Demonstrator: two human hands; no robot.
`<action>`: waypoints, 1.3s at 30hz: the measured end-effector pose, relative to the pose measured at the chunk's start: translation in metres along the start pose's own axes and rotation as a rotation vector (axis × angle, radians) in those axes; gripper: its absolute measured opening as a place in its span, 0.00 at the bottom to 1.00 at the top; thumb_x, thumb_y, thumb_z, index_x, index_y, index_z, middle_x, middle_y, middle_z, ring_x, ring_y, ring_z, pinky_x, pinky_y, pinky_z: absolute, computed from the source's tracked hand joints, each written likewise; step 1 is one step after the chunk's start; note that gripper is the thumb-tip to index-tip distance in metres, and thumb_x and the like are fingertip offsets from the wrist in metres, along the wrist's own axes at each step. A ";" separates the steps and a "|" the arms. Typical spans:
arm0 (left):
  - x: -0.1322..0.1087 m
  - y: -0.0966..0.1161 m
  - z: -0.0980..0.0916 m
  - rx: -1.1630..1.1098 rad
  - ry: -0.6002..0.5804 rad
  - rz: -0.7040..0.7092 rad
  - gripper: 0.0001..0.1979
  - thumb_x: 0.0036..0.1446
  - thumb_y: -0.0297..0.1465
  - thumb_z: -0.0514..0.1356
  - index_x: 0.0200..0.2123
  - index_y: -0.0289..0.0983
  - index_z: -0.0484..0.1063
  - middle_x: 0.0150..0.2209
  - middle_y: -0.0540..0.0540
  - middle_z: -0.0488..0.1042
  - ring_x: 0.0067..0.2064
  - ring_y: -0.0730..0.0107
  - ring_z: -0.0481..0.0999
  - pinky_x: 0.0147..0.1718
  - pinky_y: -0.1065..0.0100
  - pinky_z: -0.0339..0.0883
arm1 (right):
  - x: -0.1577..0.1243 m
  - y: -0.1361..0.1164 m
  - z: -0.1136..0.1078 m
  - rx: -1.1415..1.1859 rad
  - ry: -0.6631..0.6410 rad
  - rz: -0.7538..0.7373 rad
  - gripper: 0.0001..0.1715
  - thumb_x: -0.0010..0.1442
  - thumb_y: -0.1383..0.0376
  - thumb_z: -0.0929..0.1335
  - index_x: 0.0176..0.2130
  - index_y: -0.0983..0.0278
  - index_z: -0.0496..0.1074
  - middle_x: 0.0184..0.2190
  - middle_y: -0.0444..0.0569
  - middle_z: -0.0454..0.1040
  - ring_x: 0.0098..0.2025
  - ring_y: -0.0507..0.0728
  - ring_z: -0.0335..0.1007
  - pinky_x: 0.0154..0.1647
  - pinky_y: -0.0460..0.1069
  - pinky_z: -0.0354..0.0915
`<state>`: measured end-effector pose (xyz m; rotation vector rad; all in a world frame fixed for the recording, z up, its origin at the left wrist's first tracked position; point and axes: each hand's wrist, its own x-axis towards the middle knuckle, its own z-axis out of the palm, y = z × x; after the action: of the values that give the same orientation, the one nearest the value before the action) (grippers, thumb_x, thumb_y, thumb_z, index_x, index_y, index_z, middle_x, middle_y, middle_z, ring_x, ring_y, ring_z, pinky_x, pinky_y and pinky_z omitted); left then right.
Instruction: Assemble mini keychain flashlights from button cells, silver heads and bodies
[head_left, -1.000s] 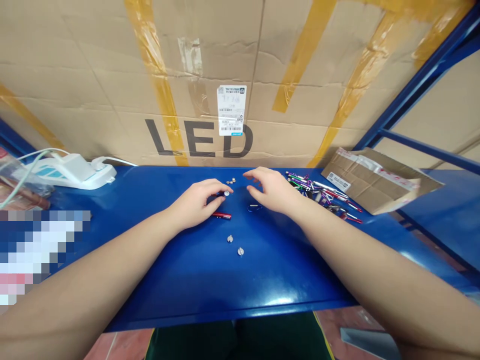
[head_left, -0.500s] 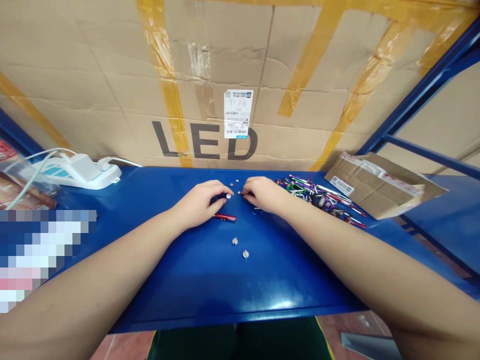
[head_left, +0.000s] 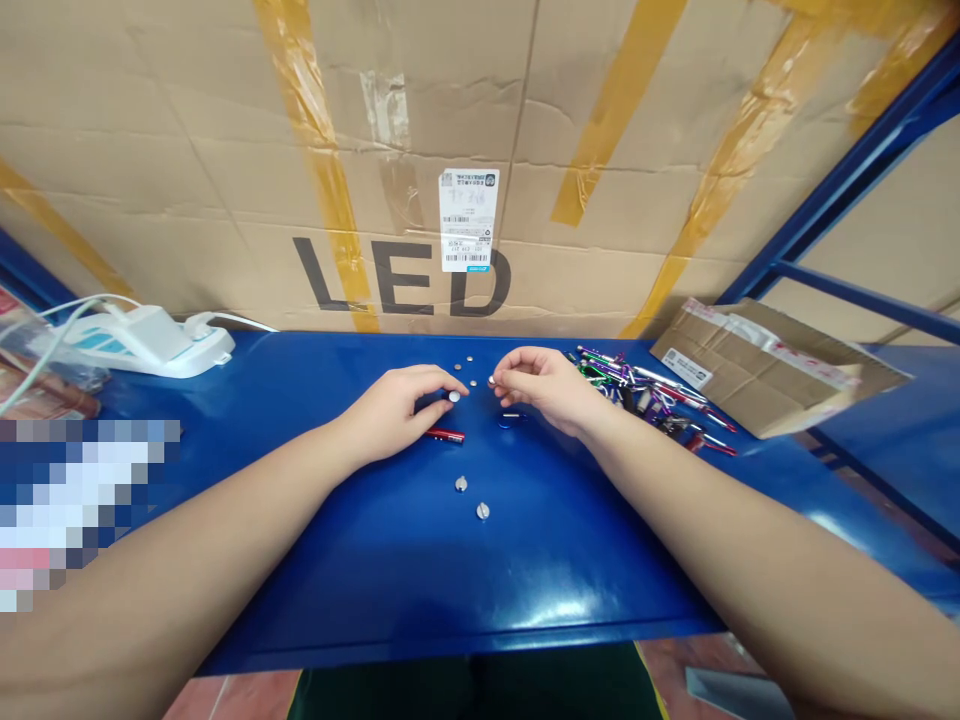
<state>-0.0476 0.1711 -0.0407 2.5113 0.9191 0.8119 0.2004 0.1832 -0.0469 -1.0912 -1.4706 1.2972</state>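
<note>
My left hand (head_left: 401,412) rests on the blue table, thumb and forefinger closed on a small round silver disc (head_left: 454,397); whether it is part of something longer is hidden. Under its fingers lies a red metal tube (head_left: 448,436). My right hand (head_left: 544,388) is pinching a small silver button cell (head_left: 491,381) between thumb and fingertips. Below those fingers lies a short blue tube (head_left: 514,420). Between the hands and just beyond sit small silver discs, one a button cell (head_left: 473,383). Nearer me are two slotted silver caps (head_left: 461,484).
A pile of coloured metal penlights with clips (head_left: 637,385) lies right of my right hand, beside an open cardboard box (head_left: 750,365). A white power strip (head_left: 150,340) with cables is at the left. A large carton (head_left: 405,220) stands along the back edge.
My right hand has drawn back to the right and turned, showing the button cell in its fingertips and uncovering the blue tube. The left hand keeps its hold; the view has shifted slightly.
</note>
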 end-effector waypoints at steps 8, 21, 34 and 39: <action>0.000 0.003 0.002 -0.027 0.004 0.001 0.12 0.66 0.33 0.59 0.49 0.40 0.79 0.45 0.43 0.82 0.44 0.62 0.81 0.45 0.62 0.76 | -0.018 -0.005 0.019 -0.196 -0.050 -0.404 0.09 0.57 0.62 0.76 0.35 0.63 0.74 0.31 0.46 0.80 0.33 0.54 0.78 0.38 0.50 0.76; -0.001 0.006 0.003 -0.144 -0.026 -0.004 0.12 0.67 0.36 0.60 0.47 0.39 0.80 0.44 0.43 0.80 0.41 0.65 0.83 0.40 0.68 0.80 | -0.021 -0.004 0.015 -0.780 -0.150 -0.977 0.06 0.70 0.64 0.70 0.38 0.60 0.76 0.37 0.49 0.83 0.42 0.56 0.81 0.47 0.51 0.75; -0.002 0.005 -0.001 -0.132 0.030 -0.093 0.09 0.65 0.37 0.63 0.45 0.40 0.76 0.43 0.47 0.79 0.43 0.66 0.81 0.36 0.71 0.76 | -0.024 -0.044 -0.037 -1.109 -0.359 -0.380 0.10 0.60 0.68 0.74 0.43 0.62 0.81 0.42 0.49 0.83 0.42 0.59 0.79 0.44 0.51 0.70; -0.003 0.007 -0.002 -0.120 0.051 -0.116 0.08 0.64 0.37 0.63 0.43 0.40 0.75 0.41 0.47 0.78 0.41 0.66 0.80 0.28 0.74 0.73 | -0.020 -0.029 -0.027 -1.143 -0.507 -0.349 0.16 0.61 0.71 0.72 0.49 0.62 0.81 0.47 0.52 0.82 0.47 0.60 0.78 0.50 0.53 0.70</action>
<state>-0.0475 0.1646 -0.0366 2.3218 0.9920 0.8712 0.2298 0.1677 -0.0167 -1.0938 -2.7923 0.4048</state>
